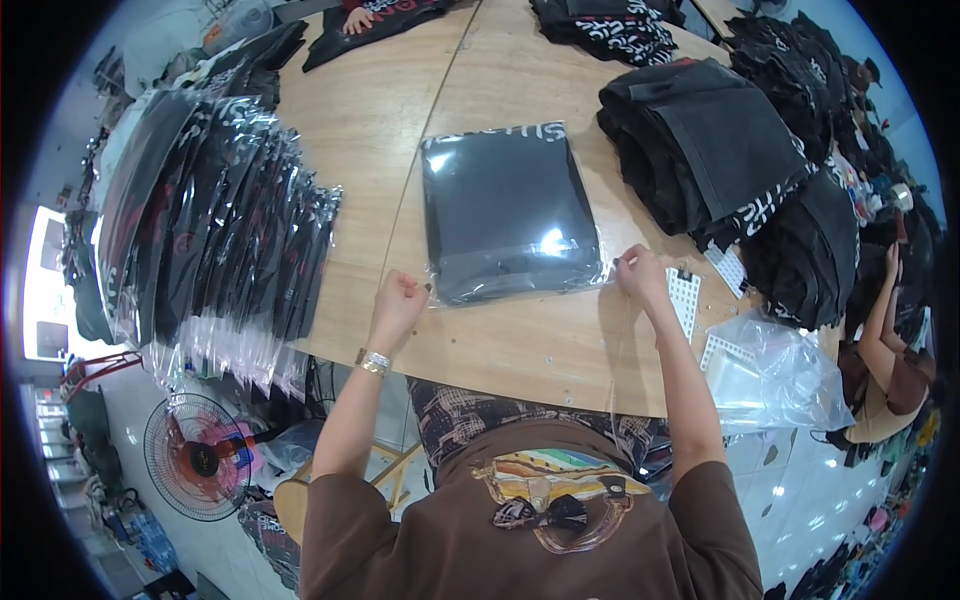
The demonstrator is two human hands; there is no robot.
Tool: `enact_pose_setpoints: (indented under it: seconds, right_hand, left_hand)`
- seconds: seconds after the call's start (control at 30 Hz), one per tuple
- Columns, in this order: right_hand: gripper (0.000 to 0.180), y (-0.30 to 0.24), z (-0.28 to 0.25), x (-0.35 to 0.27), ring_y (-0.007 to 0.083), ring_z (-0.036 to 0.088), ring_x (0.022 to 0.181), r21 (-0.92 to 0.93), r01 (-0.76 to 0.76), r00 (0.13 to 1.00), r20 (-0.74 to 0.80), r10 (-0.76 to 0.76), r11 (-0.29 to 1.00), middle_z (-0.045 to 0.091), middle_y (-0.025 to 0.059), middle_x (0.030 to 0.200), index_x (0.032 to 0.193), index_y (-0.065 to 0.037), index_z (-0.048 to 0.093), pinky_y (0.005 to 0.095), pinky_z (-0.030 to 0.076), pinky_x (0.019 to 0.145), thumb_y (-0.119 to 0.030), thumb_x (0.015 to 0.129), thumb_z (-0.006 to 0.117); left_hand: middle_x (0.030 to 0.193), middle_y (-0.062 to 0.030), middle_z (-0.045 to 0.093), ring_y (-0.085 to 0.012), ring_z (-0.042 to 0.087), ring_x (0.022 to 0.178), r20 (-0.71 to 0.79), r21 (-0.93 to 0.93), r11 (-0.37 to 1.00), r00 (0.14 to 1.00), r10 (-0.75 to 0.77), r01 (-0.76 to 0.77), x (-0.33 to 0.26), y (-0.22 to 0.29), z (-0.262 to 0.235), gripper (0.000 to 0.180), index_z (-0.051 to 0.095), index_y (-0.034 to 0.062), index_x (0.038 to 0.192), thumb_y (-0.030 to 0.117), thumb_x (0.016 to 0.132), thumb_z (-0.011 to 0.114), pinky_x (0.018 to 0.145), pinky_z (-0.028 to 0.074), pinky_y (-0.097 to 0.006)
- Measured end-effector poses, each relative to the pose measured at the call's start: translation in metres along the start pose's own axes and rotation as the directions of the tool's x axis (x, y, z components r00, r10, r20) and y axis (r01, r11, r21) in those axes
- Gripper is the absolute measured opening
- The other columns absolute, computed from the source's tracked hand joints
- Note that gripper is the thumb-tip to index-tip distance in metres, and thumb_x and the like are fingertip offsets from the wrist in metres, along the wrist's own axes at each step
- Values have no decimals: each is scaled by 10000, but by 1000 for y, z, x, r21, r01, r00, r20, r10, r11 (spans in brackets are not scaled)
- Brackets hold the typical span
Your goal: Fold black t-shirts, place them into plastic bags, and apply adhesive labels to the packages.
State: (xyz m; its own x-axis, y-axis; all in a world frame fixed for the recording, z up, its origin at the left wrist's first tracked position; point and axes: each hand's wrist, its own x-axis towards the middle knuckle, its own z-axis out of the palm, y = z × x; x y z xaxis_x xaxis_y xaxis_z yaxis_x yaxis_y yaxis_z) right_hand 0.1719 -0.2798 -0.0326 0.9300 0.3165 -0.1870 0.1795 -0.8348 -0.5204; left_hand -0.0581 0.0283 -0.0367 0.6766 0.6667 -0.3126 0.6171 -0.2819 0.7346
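Observation:
A folded black garment (510, 205) with white lettering along its far edge lies flat in a clear plastic bag (520, 285) on the table before me. My left hand (402, 303) is closed in a pinch at the bag's near left corner; what its fingertips hold, if anything, is too small to make out. At the near right corner my right hand (638, 272) pinches a thin clear strip (616, 370), which hangs down past the table's front edge. Those fingertips are close beside the bag's edge.
Bagged black garments (225, 225) stand in a leaning row on the left. Folded black garments (705, 140) are piled right, near white perforated cards (683, 300) and loose clear bags (775, 370). A fan (200, 457) stands lower left. Another person's hand (358, 20) rests on fabric across the table.

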Motion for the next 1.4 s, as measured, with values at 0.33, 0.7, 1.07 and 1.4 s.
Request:
enact_pose_setpoints:
  seconds: [0.33,0.7,1.07,1.4]
  right_hand:
    - [518,-47,48,30,337,590,811,-125,141,932,-318,-174,982,590,202,877,1054,3,513,412,461,689,-431,784,596]
    - [261,-195,-104,115,216,596,604,-86,380,918,-90,-387,921,588,138,611,642,-9,571,324,461,554,-221,549,693]
    - [249,-214,-8,-96,162,529,717,-695,583,536,-60,-842,420,537,19,767,869,-86,554,279,399,537,-150,632,601]
    - [152,-48,36,-184,280,595,701,11,565,815,150,-560,825,592,103,731,785,-48,559,392,468,598,-194,762,596]
  left_hand:
    - [1357,-179,344,-357,317,1251,-105,736,574,777,620,-359,-13,30,38,540,304,97,1356,200,864,500,1033,250,-411]
    - [1265,-195,368,-240,437,1138,-567,-653,618,824,-14,-439,24,-31,37,468,306,11,1291,242,921,475,912,429,-321]
    - [1217,-172,380,-251,487,1073,-516,-721,540,857,-1,-434,17,-31,34,421,314,-1,1251,212,919,463,891,438,-331]
    - [1211,-180,377,-255,444,1086,-618,-607,659,785,-40,-444,15,-19,35,425,315,5,1239,98,880,523,908,411,-339]
